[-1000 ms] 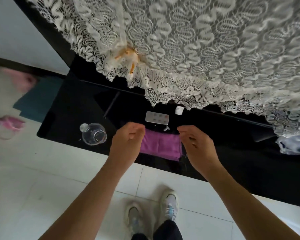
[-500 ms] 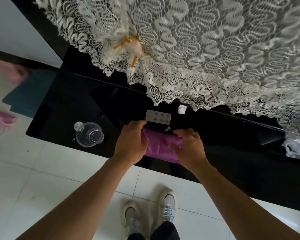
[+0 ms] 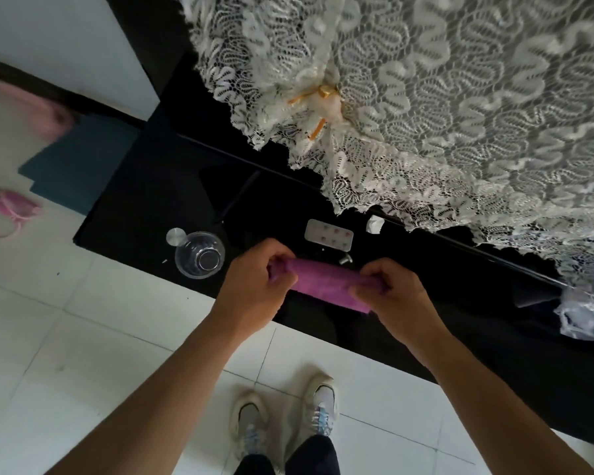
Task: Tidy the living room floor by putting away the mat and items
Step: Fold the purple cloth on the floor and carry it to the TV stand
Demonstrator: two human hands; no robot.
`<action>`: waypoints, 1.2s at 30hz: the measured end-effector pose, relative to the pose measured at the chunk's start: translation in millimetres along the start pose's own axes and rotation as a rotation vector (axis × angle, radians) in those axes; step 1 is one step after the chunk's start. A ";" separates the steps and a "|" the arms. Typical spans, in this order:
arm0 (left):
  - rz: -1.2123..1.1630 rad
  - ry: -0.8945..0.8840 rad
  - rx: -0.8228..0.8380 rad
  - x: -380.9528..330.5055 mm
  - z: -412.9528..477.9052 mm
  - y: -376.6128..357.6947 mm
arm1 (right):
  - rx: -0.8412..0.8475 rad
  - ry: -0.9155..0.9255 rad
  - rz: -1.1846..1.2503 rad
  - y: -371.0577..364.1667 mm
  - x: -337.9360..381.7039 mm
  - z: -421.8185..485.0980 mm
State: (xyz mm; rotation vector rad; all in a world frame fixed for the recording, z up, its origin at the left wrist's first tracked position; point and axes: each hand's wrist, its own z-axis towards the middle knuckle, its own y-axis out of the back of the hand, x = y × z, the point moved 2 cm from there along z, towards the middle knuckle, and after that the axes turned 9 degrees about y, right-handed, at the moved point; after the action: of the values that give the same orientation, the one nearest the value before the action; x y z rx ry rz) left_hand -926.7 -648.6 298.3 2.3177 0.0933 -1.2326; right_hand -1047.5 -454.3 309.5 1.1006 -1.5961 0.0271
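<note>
A folded purple cloth (image 3: 326, 284) is held just above the front edge of a low black glossy cabinet (image 3: 151, 200). My left hand (image 3: 254, 286) grips its left end and my right hand (image 3: 391, 296) grips its right end; both hands cover the cloth's ends. A dark teal mat (image 3: 72, 166) lies on the white tiled floor at the left, beside the cabinet.
On the cabinet top stand a clear glass bottle (image 3: 199, 258), a blister pack of pills (image 3: 329, 234) and a small white scrap (image 3: 374, 223). A white lace cover (image 3: 443, 114) drapes over the back. Pink slippers (image 3: 7, 207) lie on the floor at left. My shoes (image 3: 285, 413) stand below.
Both hands closed on the purple cloth's ends and lifted it slightly off the cabinet top, folded narrower. The view shifted a little to the left.
</note>
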 end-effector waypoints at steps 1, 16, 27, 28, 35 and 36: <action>-0.023 0.004 -0.007 -3.2 -6.2 5.9 | 0.011 0.021 0.055 3.0 9.5 -3.7; -0.340 0.063 -0.485 -128.8 -181.8 169.9 | 0.295 0.439 0.223 38.4 259.8 -48.9; -0.446 0.085 -0.958 -249.6 -403.1 232.0 | 0.566 0.642 0.451 70.4 433.6 -182.3; -0.456 0.101 -1.004 -254.0 -425.4 232.6 | 0.598 0.633 0.480 66.9 443.7 -198.7; -0.514 0.221 -1.389 -261.8 -593.5 213.1 | 0.974 0.690 0.531 27.3 503.1 -330.6; -0.519 0.234 -1.440 -260.4 -616.2 206.0 | 1.017 0.714 0.514 21.5 507.4 -350.4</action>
State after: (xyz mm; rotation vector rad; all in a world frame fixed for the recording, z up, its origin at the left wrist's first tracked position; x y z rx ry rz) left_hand -553.2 -495.6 870.0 1.1110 1.2525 -0.6233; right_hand -756.5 -567.0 841.7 1.1585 -1.1159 1.5332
